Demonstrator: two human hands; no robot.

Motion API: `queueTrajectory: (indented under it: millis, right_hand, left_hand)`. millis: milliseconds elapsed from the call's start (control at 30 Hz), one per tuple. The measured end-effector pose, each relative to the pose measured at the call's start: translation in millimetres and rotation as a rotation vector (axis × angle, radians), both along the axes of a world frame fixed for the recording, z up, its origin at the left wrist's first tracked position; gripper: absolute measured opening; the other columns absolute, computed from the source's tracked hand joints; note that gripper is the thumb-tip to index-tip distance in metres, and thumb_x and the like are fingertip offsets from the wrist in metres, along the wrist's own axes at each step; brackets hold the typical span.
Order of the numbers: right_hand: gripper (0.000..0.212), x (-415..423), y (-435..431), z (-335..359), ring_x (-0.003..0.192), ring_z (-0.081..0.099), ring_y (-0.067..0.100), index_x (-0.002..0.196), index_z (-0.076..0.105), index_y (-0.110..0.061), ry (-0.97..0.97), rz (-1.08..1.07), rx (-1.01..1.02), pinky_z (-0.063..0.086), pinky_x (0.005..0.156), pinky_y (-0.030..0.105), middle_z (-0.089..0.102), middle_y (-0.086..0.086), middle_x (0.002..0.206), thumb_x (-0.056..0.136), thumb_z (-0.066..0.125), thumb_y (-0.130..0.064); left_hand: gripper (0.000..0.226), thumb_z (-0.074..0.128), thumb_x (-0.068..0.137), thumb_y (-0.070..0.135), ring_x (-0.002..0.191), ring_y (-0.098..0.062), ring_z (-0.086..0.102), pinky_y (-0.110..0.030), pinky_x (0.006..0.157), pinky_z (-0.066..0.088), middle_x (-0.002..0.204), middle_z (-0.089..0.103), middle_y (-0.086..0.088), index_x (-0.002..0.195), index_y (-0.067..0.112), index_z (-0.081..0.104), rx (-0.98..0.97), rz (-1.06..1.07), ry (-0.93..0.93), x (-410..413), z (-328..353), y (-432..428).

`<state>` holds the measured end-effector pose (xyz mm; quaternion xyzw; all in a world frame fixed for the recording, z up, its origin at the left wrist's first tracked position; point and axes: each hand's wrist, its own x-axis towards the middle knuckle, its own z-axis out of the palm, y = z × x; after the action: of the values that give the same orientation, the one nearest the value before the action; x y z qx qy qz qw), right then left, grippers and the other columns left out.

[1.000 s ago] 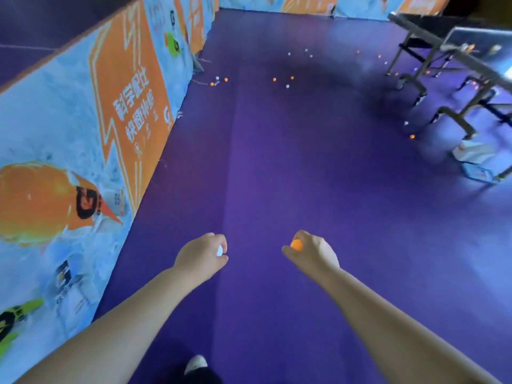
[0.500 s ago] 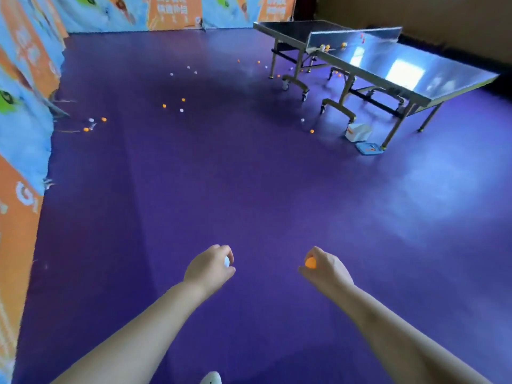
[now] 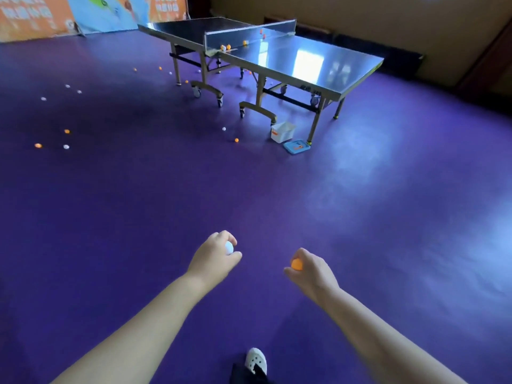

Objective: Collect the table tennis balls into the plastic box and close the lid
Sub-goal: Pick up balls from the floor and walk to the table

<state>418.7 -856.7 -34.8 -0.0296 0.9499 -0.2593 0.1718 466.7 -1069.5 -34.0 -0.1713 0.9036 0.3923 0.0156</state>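
Note:
My left hand (image 3: 214, 257) grips a white ball (image 3: 229, 247), fingers curled round it. My right hand (image 3: 310, 270) holds an orange ball (image 3: 297, 264). Both hands are out in front of me above the purple floor. Far ahead, the white plastic box (image 3: 282, 132) stands open on the floor by a table leg, with its blue lid (image 3: 297, 146) lying flat beside it. Several orange and white balls lie scattered on the floor, among them an orange one (image 3: 236, 140) and a white one (image 3: 224, 129) left of the box. More balls sit on the table by the net (image 3: 225, 47).
A dark table tennis table (image 3: 277, 55) on wheeled legs stands ahead, with the box under its near right corner. Printed orange and blue barriers (image 3: 83, 12) line the far left. A tan wall runs along the back right. My white shoe (image 3: 256, 360) shows at the bottom.
My view has swung right, from the barrier wall to the table and the box. Both hands hold the same balls and have kept their places in front of me.

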Motion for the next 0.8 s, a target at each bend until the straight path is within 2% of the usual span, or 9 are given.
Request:
queueTrajectory:
  millis: [167,400,633,800]
  right_hand:
    - [0.019,-138,-7,23,0.070,0.051,0.021,0.094,0.053,-0.017,0.018,-0.003,0.024,0.038,0.056,0.027,0.061,0.000,0.091,0.080,0.056,-0.029]
    - [0.016,-297,-49,23,0.074,0.055,0.024,0.088,0.052,-0.017,0.038,-0.004,-0.014,0.047,0.062,0.031,0.061,0.000,0.087,0.078,0.057,-0.029]
    - [0.018,-464,-120,-3,0.067,0.055,0.022,0.089,0.053,-0.017,0.013,-0.098,-0.060,0.050,0.062,0.033,0.061,0.001,0.085,0.080,0.059,-0.032]
    - [0.018,-576,-173,-8,0.066,0.057,0.021,0.087,0.054,-0.019,-0.039,-0.160,-0.112,0.052,0.061,0.035,0.061,-0.001,0.081,0.077,0.061,-0.032]
  left_hand:
    - [0.013,0.058,0.083,0.026,0.084,-0.017,0.056,-0.033,0.072,0.049,0.104,0.053,0.005,0.095,0.023,0.053,0.002,0.012,-0.008,-136,16,-10]
    - [0.012,0.059,0.084,0.025,0.083,-0.017,0.055,-0.032,0.071,0.048,0.103,0.054,0.004,0.093,0.023,0.053,-0.019,0.014,-0.024,-289,12,-57]
    - [0.015,0.058,0.085,0.024,0.084,-0.021,0.056,-0.033,0.071,0.048,0.105,0.053,0.003,0.098,0.019,0.054,0.028,0.044,-0.006,-468,0,-146]
    - [0.017,0.057,0.085,0.025,0.083,-0.022,0.056,-0.030,0.066,0.045,0.105,0.053,0.001,0.101,0.019,0.055,0.020,0.015,-0.079,-598,1,-210]
